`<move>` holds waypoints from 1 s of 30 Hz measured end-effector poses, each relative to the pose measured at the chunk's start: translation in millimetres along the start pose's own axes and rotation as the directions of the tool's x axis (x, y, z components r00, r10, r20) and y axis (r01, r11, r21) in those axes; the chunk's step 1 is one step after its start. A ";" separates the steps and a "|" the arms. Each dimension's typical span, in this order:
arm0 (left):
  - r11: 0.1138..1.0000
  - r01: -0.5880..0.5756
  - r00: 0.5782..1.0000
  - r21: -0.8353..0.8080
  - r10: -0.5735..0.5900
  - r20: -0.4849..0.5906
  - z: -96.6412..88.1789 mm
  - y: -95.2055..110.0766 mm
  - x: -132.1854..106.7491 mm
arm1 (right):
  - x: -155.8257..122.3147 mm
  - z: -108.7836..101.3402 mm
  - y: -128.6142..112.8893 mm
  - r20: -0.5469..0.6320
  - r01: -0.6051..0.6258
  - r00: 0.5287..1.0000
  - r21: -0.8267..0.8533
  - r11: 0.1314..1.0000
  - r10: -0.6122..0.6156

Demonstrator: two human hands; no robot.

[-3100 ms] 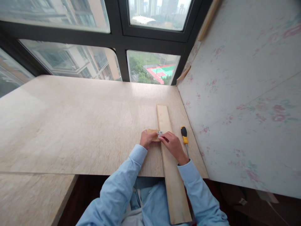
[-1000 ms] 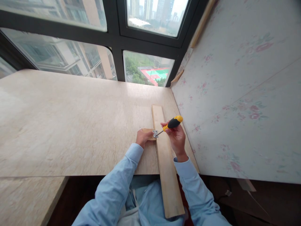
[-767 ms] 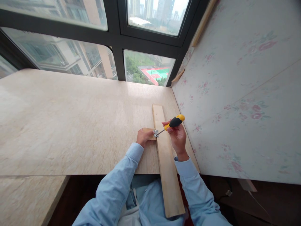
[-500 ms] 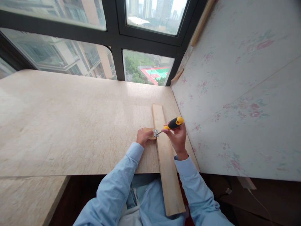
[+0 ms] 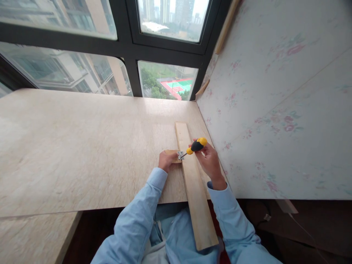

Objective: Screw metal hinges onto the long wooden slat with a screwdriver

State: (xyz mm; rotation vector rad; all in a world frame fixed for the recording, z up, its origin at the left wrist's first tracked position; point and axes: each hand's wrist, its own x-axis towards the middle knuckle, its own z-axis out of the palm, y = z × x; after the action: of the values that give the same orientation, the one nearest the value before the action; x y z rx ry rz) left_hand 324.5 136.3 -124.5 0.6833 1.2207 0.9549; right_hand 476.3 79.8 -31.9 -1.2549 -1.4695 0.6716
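Note:
A screwdriver [image 5: 197, 145] with a black and yellow handle is in my right hand [image 5: 210, 161], its shaft slanting down to the left. The tip meets a small silver hinge [image 5: 180, 155] at the joint between two pieces of wood. My left hand [image 5: 167, 160] is closed on the short wooden piece [image 5: 172, 151], with the thumb beside the hinge. The long wooden board [image 5: 194, 179] lies against that piece and runs from the stone ledge out over my lap. The underside of the left hand's grip is hidden.
The beige stone ledge [image 5: 82, 146] stretches left. A floral papered wall [image 5: 275, 110] rises close to my right hand. Dark window frames [image 5: 129, 51] stand at the back. Below the ledge on the right, a cable plug [image 5: 267, 217] hangs in shadow.
My right hand has turned the screwdriver handle and shifted its hold, with the fingers looser around it. The view has shifted slightly; the left hand keeps its place on the wood.

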 end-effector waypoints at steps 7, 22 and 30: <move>0.999 -0.011 1.000 0.030 0.010 0.015 -1.4 0.0 0.1 | -8.8 24.0 1.9 -0.056 0.010 0.998 0.008 1.000 -0.010; 0.994 0.006 1.000 0.110 -0.006 0.003 -1.2 0.2 -0.5 | -3.6 17.2 3.5 -0.217 -0.120 0.974 -0.237 0.964 0.068; 1.000 0.024 1.000 0.021 -0.024 -0.001 1.9 3.7 -3.3 | -2.5 15.3 -2.8 0.013 -0.030 1.000 0.158 0.987 0.028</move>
State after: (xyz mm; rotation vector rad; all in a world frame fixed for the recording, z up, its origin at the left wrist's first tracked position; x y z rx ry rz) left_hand 325.2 135.2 -119.4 0.6833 1.2384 0.9243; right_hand 460.8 79.7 -34.8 -1.1532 -1.3807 0.8001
